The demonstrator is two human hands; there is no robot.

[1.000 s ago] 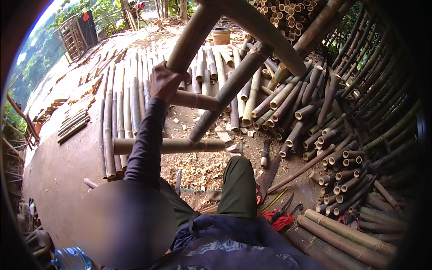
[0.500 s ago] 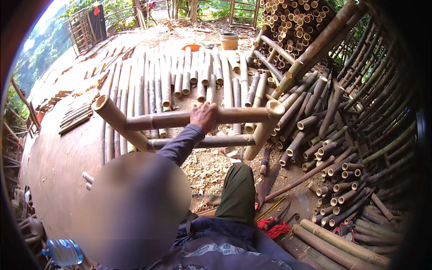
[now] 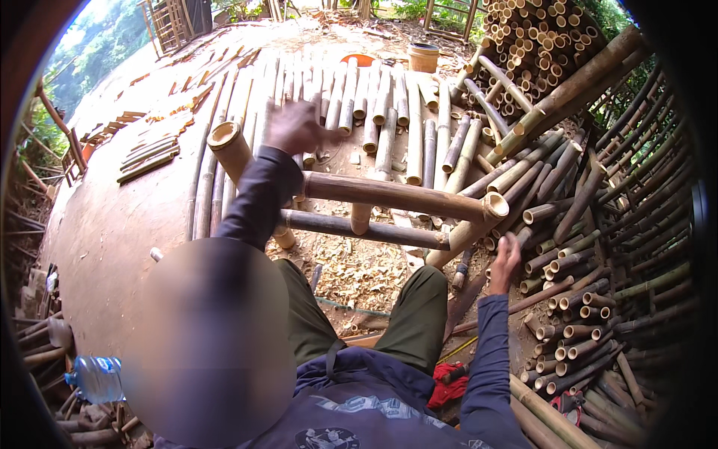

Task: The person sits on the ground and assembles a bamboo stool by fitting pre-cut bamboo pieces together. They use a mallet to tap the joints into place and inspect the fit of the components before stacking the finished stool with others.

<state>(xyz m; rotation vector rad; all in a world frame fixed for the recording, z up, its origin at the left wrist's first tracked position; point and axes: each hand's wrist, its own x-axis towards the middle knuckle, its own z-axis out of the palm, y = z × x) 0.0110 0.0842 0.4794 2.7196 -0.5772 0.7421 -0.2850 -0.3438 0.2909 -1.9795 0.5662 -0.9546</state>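
Note:
A bamboo frame [image 3: 396, 196] stands in front of my knees, with two thick end posts joined by a pair of crosswise rails. Above its upper rail, toward the left post, hovers my left hand [image 3: 301, 129]. Motion smears that hand's fingers, and it is off the rail. My right hand [image 3: 505, 263] is raised just beside the frame's right post [image 3: 467, 233], fingers stretched out and nothing in them. A round blur hides part of my left arm.
Rows of cut bamboo poles [image 3: 415, 138] lie beyond the frame. Bamboo pieces [image 3: 576, 314] are heaped at the right, below a tall stack [image 3: 535, 41]. Wood shavings [image 3: 359, 262] cover the ground between my legs. A clear bottle [image 3: 99, 379] lies lower left; red cloth [image 3: 447, 385] is by my right thigh.
My left hand has let go of the upper rail and lifted up and left. My right hand has come into view beside the right post. The whole view has shifted.

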